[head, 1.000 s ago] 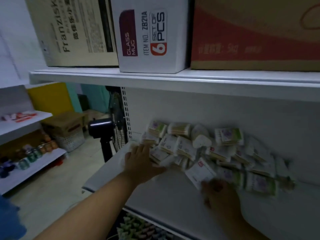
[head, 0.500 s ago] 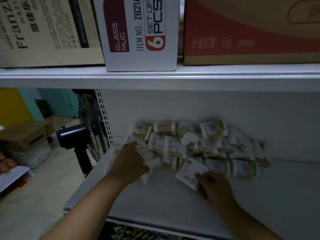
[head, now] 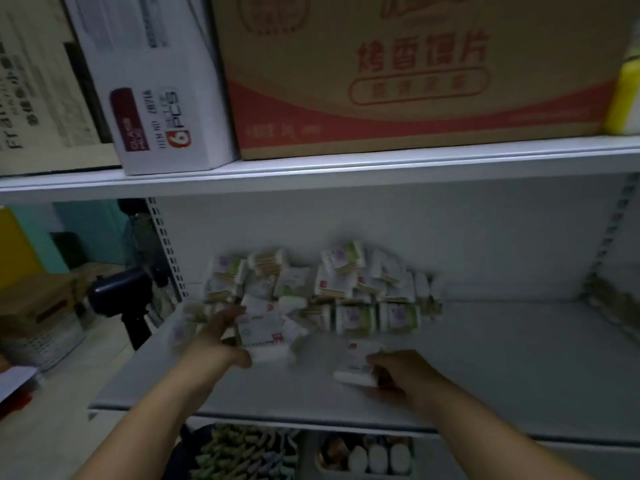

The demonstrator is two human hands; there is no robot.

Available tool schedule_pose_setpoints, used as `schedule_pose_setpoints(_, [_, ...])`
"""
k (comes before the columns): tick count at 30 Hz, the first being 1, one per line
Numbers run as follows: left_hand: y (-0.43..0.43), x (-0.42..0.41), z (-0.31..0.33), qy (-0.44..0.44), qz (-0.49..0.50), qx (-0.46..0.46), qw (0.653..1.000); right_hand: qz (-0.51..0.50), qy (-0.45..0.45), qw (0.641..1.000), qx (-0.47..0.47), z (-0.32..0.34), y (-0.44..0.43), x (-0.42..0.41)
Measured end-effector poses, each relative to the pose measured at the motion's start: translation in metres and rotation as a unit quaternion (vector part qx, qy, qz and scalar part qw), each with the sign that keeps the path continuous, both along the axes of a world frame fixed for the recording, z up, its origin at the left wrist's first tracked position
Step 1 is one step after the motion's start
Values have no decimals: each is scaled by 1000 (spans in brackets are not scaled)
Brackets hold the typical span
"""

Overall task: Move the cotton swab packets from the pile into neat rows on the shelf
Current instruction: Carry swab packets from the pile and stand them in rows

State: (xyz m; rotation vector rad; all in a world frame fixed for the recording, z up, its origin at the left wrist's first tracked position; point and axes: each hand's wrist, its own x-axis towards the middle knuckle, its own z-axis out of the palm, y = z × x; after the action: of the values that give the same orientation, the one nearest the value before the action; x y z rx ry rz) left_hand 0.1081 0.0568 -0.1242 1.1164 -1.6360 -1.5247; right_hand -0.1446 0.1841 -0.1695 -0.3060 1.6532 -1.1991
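A loose pile of cotton swab packets (head: 346, 289) lies against the back wall of the white shelf (head: 519, 368), left of its middle. Along the pile's front edge, three green-and-white packets (head: 377, 317) stand side by side. My left hand (head: 218, 341) is at the pile's left front corner and grips a white packet (head: 266, 336) between fingers and thumb. My right hand (head: 401, 372) is nearer the shelf's front edge, apart from the pile, with its fingers curled round another white packet (head: 356, 363). Both hands are motion-blurred.
The shelf above carries a white glass-mug box (head: 156, 109), a brown and red carton (head: 408, 74) and a yellow bottle (head: 623, 95). A dark fan (head: 117, 292) stands past the shelf's left end. Small goods (head: 242, 452) fill the shelf below.
My right hand has drawn a packet out of the pile toward the shelf's front edge. My left hand has pulled back from the pile's left side with a packet. The view has shifted right.
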Motion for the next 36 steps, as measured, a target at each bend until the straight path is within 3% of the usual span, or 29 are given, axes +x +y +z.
schedule_pose_setpoints(4, [59, -75, 7, 58, -53, 62, 995, -41, -25, 999, -26, 8, 69, -43])
schedule_pose_setpoints(8, [145, -163, 7, 91, -142, 154, 974, -93, -208, 960, -160, 24, 151, -85])
schedule_pose_setpoints(12, [225, -238, -5, 87, -279, 202, 935, -56, -172, 970, -161, 24, 232, -115])
schedule_pose_setpoints(15, [275, -299, -17, 99, -321, 250, 908, -145, -153, 959, -186, 16, 290, -148])
schedule_pose_setpoints(18, [322, -351, -29, 123, -326, 257, 901, -272, -154, 917, -248, 8, 340, -188])
schedule_pose_setpoints(21, [369, -391, -44, 137, -373, 295, 869, -367, -146, 872, -290, 0, 374, -223])
schedule_pose_setpoints(25, [406, -441, -49, 117, -410, 242, 871, -402, -97, 864, -286, -7, 406, -261])
schedule_pose_setpoints(30, [399, -521, -41, 78, -362, 149, 917, -439, 41, 868, -228, 6, 447, -334])
schedule_pose_setpoints(36, [389, -621, -24, 20, -412, 70, 908, -444, 51, 877, -178, 16, 496, -426])
